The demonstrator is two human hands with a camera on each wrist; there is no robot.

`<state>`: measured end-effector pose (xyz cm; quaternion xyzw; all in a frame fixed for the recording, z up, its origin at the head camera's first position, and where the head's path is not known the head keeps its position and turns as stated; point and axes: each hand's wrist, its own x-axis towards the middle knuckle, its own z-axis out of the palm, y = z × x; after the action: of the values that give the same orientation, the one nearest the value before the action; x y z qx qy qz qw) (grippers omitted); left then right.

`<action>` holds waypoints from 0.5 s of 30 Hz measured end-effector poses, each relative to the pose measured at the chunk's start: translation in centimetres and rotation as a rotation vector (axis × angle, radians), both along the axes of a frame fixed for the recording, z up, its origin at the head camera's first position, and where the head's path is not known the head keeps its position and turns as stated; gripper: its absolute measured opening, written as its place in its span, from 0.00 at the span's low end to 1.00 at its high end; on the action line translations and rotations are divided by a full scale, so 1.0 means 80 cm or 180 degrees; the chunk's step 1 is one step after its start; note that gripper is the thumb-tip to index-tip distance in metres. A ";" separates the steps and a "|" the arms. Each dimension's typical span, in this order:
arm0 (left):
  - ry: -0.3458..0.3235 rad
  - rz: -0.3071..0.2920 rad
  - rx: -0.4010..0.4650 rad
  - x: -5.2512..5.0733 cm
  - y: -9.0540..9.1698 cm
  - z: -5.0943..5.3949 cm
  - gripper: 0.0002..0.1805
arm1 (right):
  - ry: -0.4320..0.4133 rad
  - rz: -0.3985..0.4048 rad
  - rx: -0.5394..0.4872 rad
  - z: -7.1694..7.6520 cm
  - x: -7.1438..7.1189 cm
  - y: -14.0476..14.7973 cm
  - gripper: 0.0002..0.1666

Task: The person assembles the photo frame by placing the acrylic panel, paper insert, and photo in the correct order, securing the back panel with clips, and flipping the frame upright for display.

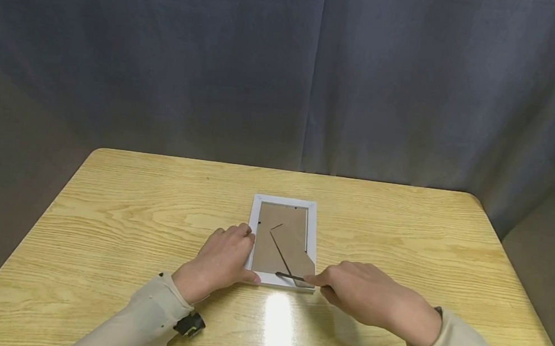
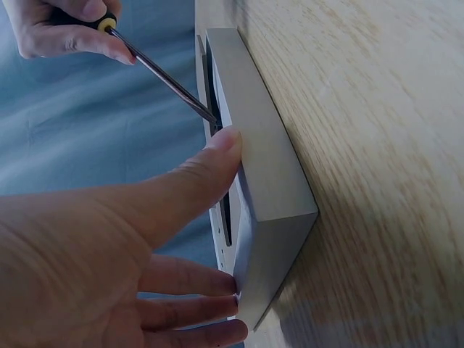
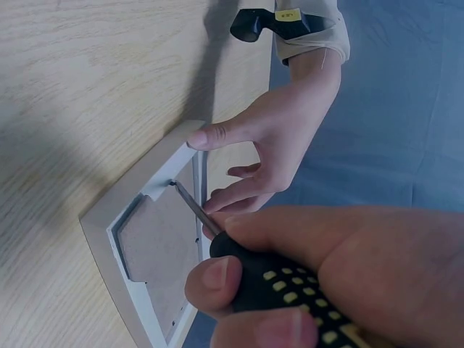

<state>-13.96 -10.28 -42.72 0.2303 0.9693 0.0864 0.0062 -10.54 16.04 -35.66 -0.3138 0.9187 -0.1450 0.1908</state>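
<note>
A white frame [image 1: 310,227] with a brown backing board [image 1: 280,246] lies back side up on the table. My left hand [image 1: 225,258] rests on its left side, the thumb [image 2: 228,145] pressing the near edge and the other fingers along the side. My right hand [image 1: 366,295] grips a screwdriver by its black and yellow handle [image 3: 290,293]. The screwdriver's metal tip [image 3: 174,183] touches the frame's near edge beside the board. In the right wrist view the board sits askew, one corner over the frame's rim.
The wooden table [image 1: 126,208] reaches out on all sides of the frame. Dark curtains [image 1: 217,65] hang behind the table and at its sides. Each wrist wears a black strap [image 1: 190,323].
</note>
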 end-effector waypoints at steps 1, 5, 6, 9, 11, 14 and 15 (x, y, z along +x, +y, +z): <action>-0.0002 0.0000 0.0002 0.000 0.000 0.000 0.41 | -0.0006 -0.0012 0.0018 0.000 0.000 0.000 0.26; -0.0004 -0.0004 0.0012 0.001 0.000 0.001 0.41 | 0.0001 -0.0026 0.0041 0.002 0.000 -0.003 0.26; -0.0002 -0.0003 0.0010 0.001 0.000 0.001 0.41 | -0.0003 -0.0039 0.0048 0.002 0.000 -0.003 0.26; 0.0004 -0.0004 0.0012 0.001 0.000 0.001 0.41 | -0.0011 -0.0070 0.0073 0.004 0.001 -0.006 0.26; 0.0002 -0.0008 0.0013 0.001 0.000 0.000 0.41 | -0.0027 -0.0091 0.0090 0.005 0.002 -0.007 0.27; 0.0001 -0.0012 0.0009 0.001 0.000 0.000 0.41 | -0.0018 -0.0080 0.0091 0.005 0.002 -0.008 0.24; -0.0002 -0.0007 0.0007 0.001 0.000 0.000 0.41 | -0.0016 -0.0073 0.0089 0.005 0.002 -0.009 0.22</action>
<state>-13.89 -10.29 -42.75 0.2314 0.9689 0.0875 0.0064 -10.38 15.34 -35.22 -0.3002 0.9237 -0.1351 0.1959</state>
